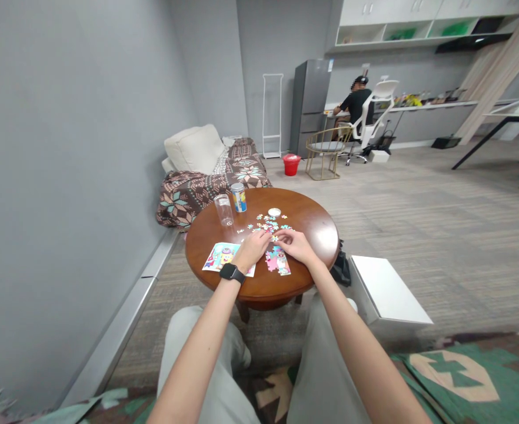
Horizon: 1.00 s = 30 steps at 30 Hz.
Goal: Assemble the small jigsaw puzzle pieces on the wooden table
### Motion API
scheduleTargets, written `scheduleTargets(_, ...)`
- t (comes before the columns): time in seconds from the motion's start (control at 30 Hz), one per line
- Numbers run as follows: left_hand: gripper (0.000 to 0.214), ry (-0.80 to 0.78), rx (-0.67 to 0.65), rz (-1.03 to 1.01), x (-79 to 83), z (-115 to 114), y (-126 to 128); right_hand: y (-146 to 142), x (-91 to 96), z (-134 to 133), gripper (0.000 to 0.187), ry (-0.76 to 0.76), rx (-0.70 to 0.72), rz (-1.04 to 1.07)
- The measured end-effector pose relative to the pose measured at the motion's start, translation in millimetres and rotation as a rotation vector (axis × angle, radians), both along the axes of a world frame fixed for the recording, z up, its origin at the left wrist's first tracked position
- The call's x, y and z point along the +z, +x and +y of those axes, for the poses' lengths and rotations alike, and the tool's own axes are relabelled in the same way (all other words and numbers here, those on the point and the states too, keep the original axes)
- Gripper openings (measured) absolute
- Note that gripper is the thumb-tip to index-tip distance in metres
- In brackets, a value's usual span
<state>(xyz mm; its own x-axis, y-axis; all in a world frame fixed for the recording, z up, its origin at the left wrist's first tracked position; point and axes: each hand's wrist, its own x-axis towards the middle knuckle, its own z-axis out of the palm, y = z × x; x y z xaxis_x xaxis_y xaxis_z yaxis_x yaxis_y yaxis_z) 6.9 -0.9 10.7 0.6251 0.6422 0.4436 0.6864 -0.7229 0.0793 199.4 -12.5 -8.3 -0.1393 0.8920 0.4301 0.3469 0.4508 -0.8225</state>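
Note:
My left hand point(253, 248), with a black watch point(232, 272) on its wrist, reaches over the edge of a picture sheet point(219, 257) to the loose jigsaw pieces point(268, 225). Its fingers are bent together, and what lies in them is hidden. Opposite it, my right hand point(296, 245) is curled, with thumb and forefinger close on a small jigsaw piece point(275, 238) between the hands. Just below my fingers lies a joined section of the puzzle point(278, 261), pink on the left with a pale figure on the right. The sheet shows a yellow cartoon character.
On the round wooden table point(316, 221) stand a clear glass point(224, 211), a printed can point(239, 198) and a round lid point(274, 212). A white box point(387, 287) sits right of it on the floor. Beyond are a red bucket point(291, 165) and a seated person point(360, 106).

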Motion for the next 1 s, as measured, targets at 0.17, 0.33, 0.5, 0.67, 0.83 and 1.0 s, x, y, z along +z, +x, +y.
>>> scheduleTargets(0.17,0.022,0.000,-0.001,-0.008,0.3,-0.6,0.0,0.0,-1.2,0.4,0.022,-0.020,-0.003,-0.001)
scheduleTargets(0.33,0.024,-0.001,0.000,-0.008,1.4,-1.5,-0.3,1.0,0.1,0.2,0.018,0.012,-0.017,-0.030)
scheduleTargets(0.5,0.021,0.002,0.003,0.000,1.2,-0.6,0.6,1.1,-0.1,0.4,0.020,0.011,-0.023,-0.021)
scheduleTargets(0.67,0.020,0.012,-0.010,0.018,-0.1,0.9,0.4,1.9,-0.8,0.3,0.023,-0.017,-0.023,-0.029)
scheduleTargets(0.83,0.020,0.016,-0.005,0.011,0.4,-0.1,-0.3,1.7,0.2,-0.4,0.023,-0.013,-0.013,-0.025)
scheduleTargets(1.0,0.020,0.011,0.001,0.017,2.4,-1.8,-0.5,0.3,0.8,-0.2,0.022,0.000,0.000,-0.008)
